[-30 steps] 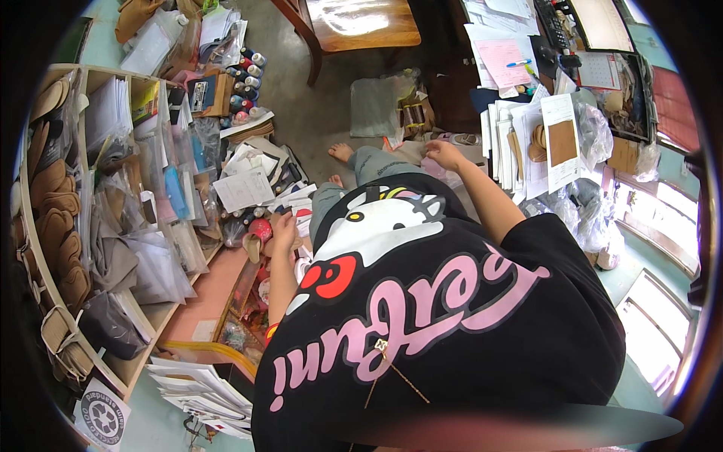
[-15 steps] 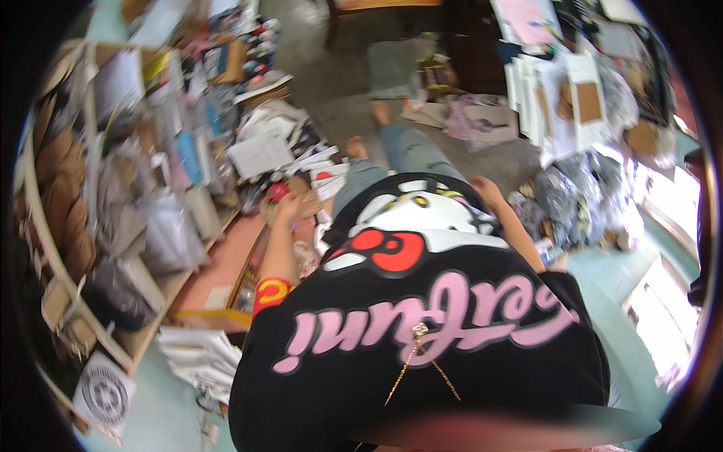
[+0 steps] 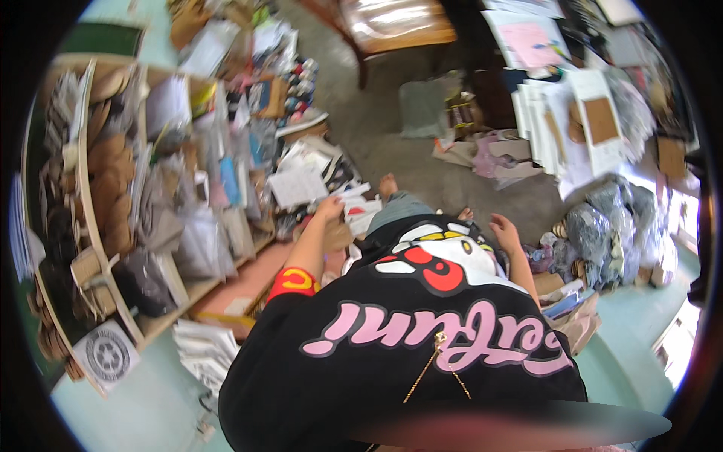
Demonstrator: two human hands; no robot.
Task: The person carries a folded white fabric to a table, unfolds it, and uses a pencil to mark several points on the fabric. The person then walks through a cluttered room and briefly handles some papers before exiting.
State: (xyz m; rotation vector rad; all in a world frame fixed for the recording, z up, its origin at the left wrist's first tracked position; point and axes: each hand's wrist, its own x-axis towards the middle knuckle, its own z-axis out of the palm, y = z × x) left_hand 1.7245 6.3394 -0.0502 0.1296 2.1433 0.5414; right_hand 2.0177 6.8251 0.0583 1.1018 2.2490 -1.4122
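Observation:
I look down over my black shirt (image 3: 407, 354) with its pink lettering and cartoon print. My left hand (image 3: 330, 209) reaches forward and down to a heap of white papers and booklets (image 3: 305, 181) on the floor beside the shelf; its fingers are turned away, so I cannot see whether it grips anything. My right hand (image 3: 503, 228) hangs at my right side with its fingers loosely apart and nothing in it, just above a pile of bags and papers (image 3: 561, 290). My bare feet (image 3: 388, 184) show on the grey floor ahead.
A wooden shelf (image 3: 90, 203) crammed with papers, bags and brown soles runs along the left. A wooden table (image 3: 395, 22) stands at the back. Stacks of white sheets (image 3: 572, 128) and grey plastic bags (image 3: 610, 226) crowd the right. An orange board (image 3: 248, 279) lies by the shelf.
The view has swung and settled. My left hand has moved forward from the red item by the shelf to the white papers. My right hand has dropped from the paper stacks to my side.

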